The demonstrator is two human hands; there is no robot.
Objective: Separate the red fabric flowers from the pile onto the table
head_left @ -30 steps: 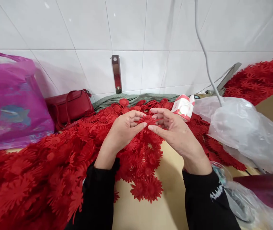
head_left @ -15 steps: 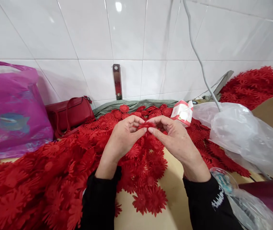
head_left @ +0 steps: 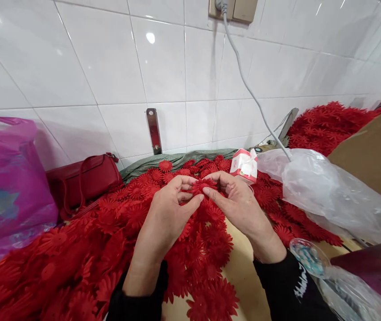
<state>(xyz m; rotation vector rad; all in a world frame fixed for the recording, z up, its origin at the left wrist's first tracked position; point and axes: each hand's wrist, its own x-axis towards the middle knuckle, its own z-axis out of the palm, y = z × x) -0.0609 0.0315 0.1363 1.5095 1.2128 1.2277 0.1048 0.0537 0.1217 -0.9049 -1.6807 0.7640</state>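
Between my two hands is a red artificial flower (head_left: 203,185), held up over a heap of similar ones. My left hand (head_left: 172,207) pinches its left side, thumb below and fingers behind. From the right, my right hand (head_left: 235,200) grips the same flower with thumb and fingertips. The back of the flower and some fingertips are hidden. Beneath my hands, many loose red flower pieces (head_left: 110,236) spread over the pale tabletop (head_left: 244,267).
A purple bag (head_left: 6,191) and red handbag (head_left: 85,178) stand left. Behind my right hand is a tissue pack (head_left: 244,165). At right lie clear plastic bags (head_left: 324,183), a round plastic container (head_left: 309,256) and another red flower heap (head_left: 327,125). A grey cable (head_left: 244,80) hangs down the tiled wall.
The view has tilted up and turned right, bringing a wall socket into sight. My left thumb has moved slightly away from the right thumb, and more of the flower's face shows.
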